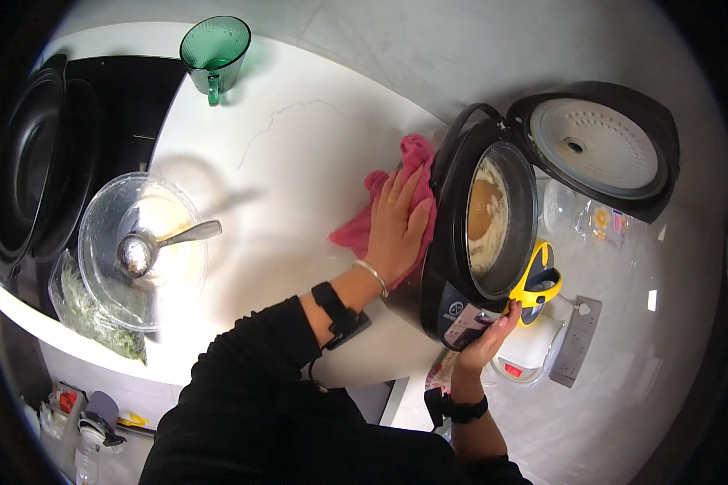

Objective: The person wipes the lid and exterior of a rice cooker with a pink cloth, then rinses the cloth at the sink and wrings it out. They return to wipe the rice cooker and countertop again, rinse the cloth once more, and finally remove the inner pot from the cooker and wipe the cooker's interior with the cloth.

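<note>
A black rice cooker (434, 254) stands on the counter, lid (600, 145) swung open to the right, its inner pot (515, 242) holding a pale, batter-like food with a smooth brown area. My left hand (397, 227) lies over a pink cloth (355, 230), pressing it against the cooker's left side; the palm is hidden. Against the cooker's front right edge rests my right hand (491, 339), fingers beside the rim. Just right of the cooker is a yellow and dark-blue object (543, 285).
At the left a clear plastic bowl (88, 242) holds a metal ladle (188, 233), beside a bag of greens (79, 303) and black pans (27, 163). A green glass mug (215, 51) stands at the back. A power strip (576, 342) and white appliance (531, 348) are at the right.
</note>
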Demonstrator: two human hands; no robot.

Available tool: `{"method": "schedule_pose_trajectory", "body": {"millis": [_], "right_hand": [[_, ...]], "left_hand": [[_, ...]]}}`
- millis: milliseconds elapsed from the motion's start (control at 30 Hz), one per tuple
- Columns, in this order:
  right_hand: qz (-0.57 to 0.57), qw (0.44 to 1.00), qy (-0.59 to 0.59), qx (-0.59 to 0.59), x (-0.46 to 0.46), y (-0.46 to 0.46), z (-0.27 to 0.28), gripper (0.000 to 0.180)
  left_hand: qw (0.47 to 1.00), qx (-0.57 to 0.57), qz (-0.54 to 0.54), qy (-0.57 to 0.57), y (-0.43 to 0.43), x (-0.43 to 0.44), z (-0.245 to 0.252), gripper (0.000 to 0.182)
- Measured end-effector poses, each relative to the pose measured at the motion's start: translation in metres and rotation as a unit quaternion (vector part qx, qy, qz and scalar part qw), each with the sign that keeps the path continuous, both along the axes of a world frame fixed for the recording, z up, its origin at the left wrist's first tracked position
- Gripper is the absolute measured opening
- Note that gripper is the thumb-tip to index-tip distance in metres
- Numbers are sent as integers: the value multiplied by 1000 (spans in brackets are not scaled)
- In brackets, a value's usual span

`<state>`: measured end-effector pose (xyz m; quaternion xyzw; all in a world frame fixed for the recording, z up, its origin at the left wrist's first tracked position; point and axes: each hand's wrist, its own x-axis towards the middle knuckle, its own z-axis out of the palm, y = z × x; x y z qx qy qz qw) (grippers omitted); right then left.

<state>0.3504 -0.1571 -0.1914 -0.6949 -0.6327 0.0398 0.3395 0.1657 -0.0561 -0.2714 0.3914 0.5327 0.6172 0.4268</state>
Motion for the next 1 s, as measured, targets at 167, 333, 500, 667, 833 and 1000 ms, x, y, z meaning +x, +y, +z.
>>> {"method": "schedule_pose_trajectory", "body": {"millis": [167, 333, 500, 667, 833, 1000], "right_hand": [[10, 1000, 3, 6, -4, -2, 3, 44], [-10, 1000, 28, -3, -6, -2, 6, 43], [-17, 999, 39, 4, -4, -2, 7, 45], [-14, 999, 36, -17, -2, -4, 12, 49], [59, 996, 50, -37, 20, -14, 17, 54], [66, 907, 415, 4, 62, -13, 8, 53]], "left_hand": [[996, 84, 21, 27, -63, 14, 13, 53], [994, 98, 51, 25, -113, 56, 4, 63], [995, 47, 53, 74, -170, 123, -1, 87], [991, -118, 23, 52, -190, 155, 11, 87], [959, -127, -175, -185, -178, 149, 18, 51], [909, -296, -188, -227, -174, 76, 24, 21]]}}
